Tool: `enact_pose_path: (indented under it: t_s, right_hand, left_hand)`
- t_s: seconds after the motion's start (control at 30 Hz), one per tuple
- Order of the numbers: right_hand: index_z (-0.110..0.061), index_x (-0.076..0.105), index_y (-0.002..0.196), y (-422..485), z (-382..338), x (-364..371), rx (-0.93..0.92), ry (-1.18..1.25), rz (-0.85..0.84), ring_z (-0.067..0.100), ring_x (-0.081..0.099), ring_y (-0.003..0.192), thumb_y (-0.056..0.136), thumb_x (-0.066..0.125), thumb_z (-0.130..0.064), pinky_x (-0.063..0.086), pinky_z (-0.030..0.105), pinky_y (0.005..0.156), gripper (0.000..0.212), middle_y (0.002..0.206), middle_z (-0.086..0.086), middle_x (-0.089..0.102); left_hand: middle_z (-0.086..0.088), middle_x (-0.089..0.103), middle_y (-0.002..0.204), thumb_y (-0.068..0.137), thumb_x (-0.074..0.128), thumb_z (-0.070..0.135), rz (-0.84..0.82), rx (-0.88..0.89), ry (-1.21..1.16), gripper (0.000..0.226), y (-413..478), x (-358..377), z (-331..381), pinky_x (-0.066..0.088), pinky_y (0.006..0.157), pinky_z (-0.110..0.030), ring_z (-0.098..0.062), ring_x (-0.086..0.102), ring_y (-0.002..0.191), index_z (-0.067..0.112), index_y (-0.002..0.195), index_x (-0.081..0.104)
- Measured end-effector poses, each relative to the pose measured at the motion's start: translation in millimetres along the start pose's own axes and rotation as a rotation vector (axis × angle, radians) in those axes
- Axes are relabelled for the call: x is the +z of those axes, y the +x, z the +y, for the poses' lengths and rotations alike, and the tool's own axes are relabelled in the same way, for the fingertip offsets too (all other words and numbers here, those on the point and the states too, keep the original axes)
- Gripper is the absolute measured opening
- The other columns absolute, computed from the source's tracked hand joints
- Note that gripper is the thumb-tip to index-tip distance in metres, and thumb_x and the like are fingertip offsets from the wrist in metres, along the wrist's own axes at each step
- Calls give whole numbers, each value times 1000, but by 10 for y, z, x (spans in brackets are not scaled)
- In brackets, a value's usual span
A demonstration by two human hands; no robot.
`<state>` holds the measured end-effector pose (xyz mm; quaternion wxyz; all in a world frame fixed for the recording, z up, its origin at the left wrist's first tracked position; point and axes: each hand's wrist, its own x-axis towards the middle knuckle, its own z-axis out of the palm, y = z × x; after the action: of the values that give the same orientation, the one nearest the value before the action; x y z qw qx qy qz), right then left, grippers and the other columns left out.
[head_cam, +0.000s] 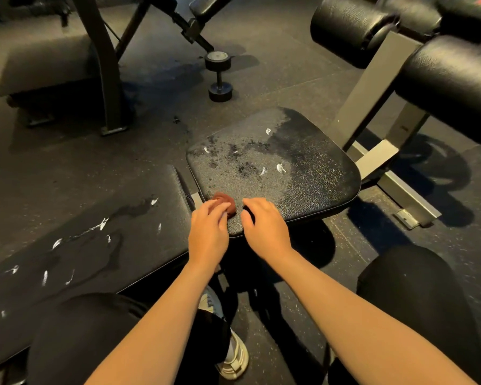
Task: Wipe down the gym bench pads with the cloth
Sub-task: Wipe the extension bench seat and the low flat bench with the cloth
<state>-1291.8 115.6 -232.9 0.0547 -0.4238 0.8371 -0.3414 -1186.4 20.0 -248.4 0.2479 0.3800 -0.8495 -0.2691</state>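
Observation:
A black seat pad (303, 168) lies in front of me, wet and speckled with dark spots and white flecks. The longer back pad (89, 245) stretches to the lower left, also streaked with liquid. A small bunched reddish-brown cloth (226, 202) sits on the seat pad's near left corner. My left hand (208, 232) rests on the cloth with its fingers curled over its near side. My right hand (264, 223) lies just to the right, fingers bent down onto the pad edge, holding nothing.
A dumbbell (219, 76) stands on the rubber floor beyond the pad. Black roller pads (439, 87) on a grey frame (378, 87) rise at the right. Another bench frame (106, 79) stands at the upper left. My knees and a white shoe (235, 357) are below.

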Motion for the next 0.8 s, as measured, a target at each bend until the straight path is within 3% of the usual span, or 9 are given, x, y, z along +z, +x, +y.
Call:
enact_pose_path:
  t_s: [0.17, 0.27, 0.37, 0.43, 0.67, 0.8]
  right_hand:
    - [-14, 63, 124, 3, -16, 34, 48, 39, 2, 26, 53, 117, 98, 48, -14, 45, 40, 95, 30, 121, 5, 62]
    - [-10, 66, 122, -31, 13, 68, 27, 17, 7, 27, 54, 117, 97, 53, -13, 47, 42, 97, 28, 123, 6, 62]
    - [-8, 67, 122, -40, 44, 63, 18, 7, 4, 24, 54, 121, 97, 55, -15, 46, 38, 100, 28, 127, 4, 61]
    - [-9, 67, 123, -33, 63, 66, 13, 19, 9, 23, 53, 123, 97, 56, -16, 44, 36, 102, 29, 128, 4, 62]
    - [-15, 66, 121, 17, 38, 85, 42, 106, 81, 21, 57, 113, 97, 50, -17, 47, 37, 97, 29, 121, 0, 65]
    - [-13, 67, 120, -23, -3, 177, -83, -32, 29, 23, 55, 114, 95, 52, -19, 49, 39, 97, 30, 118, 0, 63]
  left_hand:
    - [-4, 63, 126, 95, 62, 14, -55, 196, 54, 29, -32, 20, -9, 46, 99, -38, -26, 54, 115, 20, 121, 72]
    - [-2, 60, 129, 96, 61, 14, -2, 78, 96, 31, 101, -22, -79, 49, 95, -43, -28, 50, 117, 22, 124, 71]
    - [-2, 53, 141, 101, 54, 18, 32, -95, 43, 33, 188, -44, -113, 40, 104, -38, -29, 44, 125, 22, 131, 67]
    - [-3, 51, 143, 102, 52, 18, 14, -106, 8, 33, 139, -12, -65, 32, 105, -29, -28, 43, 128, 20, 131, 67]
    - [-3, 60, 131, 95, 61, 14, -51, 179, 27, 30, 28, 47, -68, 42, 103, -36, -24, 51, 121, 20, 122, 73]
    - [-8, 54, 141, 99, 56, 9, 13, -23, -37, 33, 250, 35, -171, 29, 110, -26, -27, 46, 131, 16, 129, 68]
